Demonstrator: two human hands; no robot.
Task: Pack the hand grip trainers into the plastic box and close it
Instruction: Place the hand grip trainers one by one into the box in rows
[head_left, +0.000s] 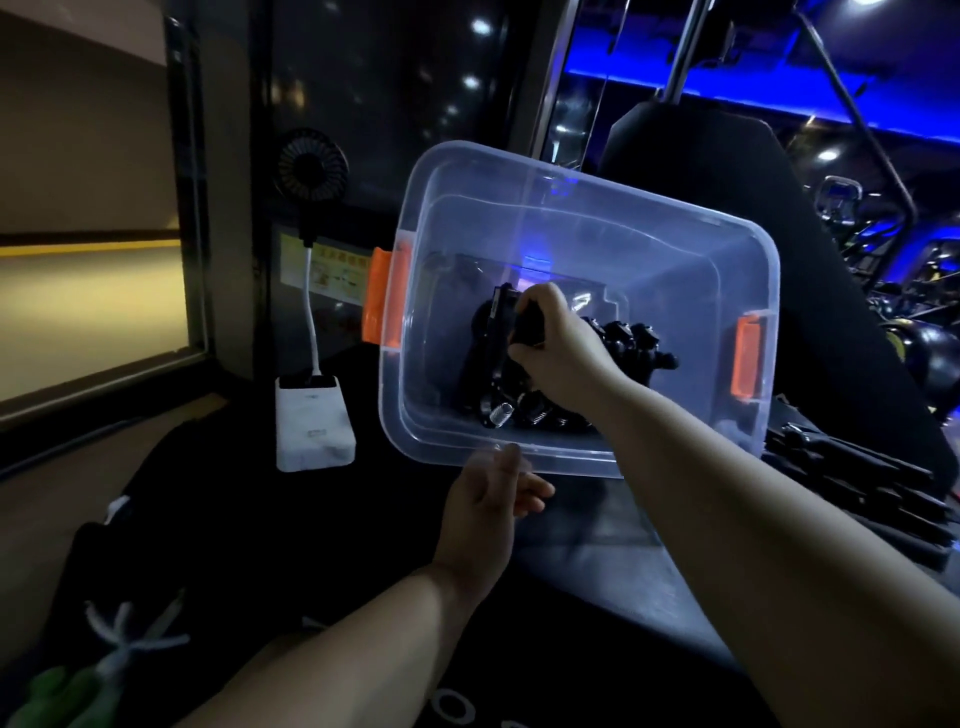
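Item one, largest: the bench (597, 545), a dark padded surface that carries all we list here. Item two: the plastic box (587, 193), clear-walled and without a lid, standing on the bench at an angle to us. An orange latch (387, 296) hangs at its left end and a second orange latch (746, 358) at its right. Item three: the right hand (556, 348), reaching over the near rim and down inside the box, fingers curled round a black hand grip trainer (524, 327) held low, close to the box floor. Item four: the left hand (483, 514), fingers loose and holding nothing, just at the near rim; blur keeps us from saying whether it touches. Item five: the hand grip trainers (631, 338) lying in the box, a black heap beside and under the right hand, with a bare metal spring (500, 414) showing at the near side. Item six: a white power bank (314, 423) on the bench left of the box, its cable running up to a small fan (310, 165). We judge the packing step in hand, with this trainer being set among the others. The next move calls for letting go, drawing the hand clear of the rim, then finding the lid, which we do not see, and pressing both latches home.
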